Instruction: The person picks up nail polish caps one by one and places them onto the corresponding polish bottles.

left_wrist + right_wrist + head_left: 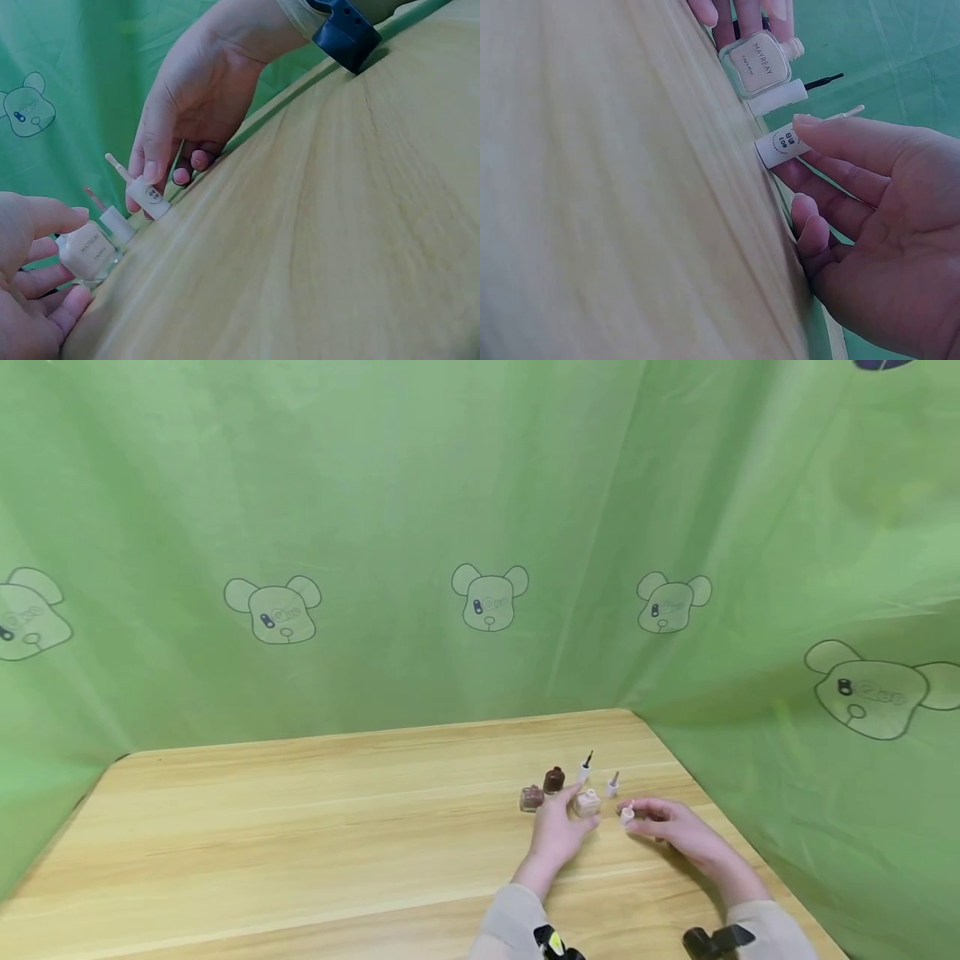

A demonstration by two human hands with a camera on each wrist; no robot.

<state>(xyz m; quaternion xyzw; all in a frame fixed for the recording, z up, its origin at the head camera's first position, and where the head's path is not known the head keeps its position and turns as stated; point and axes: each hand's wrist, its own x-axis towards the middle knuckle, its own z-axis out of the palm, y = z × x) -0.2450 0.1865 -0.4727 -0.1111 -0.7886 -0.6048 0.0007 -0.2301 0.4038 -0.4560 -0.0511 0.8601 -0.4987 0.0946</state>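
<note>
My right hand (pixel 678 828) pinches a white nail polish cap (pixel 782 147) between thumb and fingers. This cap stands on the table, its pale brush (pixel 117 166) pointing up. Around an uncapped bottle of pale pink nail polish (pixel 587 803) my left hand (pixel 557 831) is spread, thumb apart from the glass and fingers along its far side; whether those fingers touch it, I cannot tell. A second white cap with a pinkish brush (pixel 612 787) and a third with a black brush (pixel 585 768) stand upright behind. Left of the pale bottle are a dark brown bottle (pixel 554 780) and a mauve one (pixel 532 798).
The bottles and caps are grouped on the right part of a light wood table (pixel 300 835). A green curtain (pixel 375 527) with bear-head prints hangs along its back and sides. Each forearm carries a black wrist device, such as the right one (pixel 716 941).
</note>
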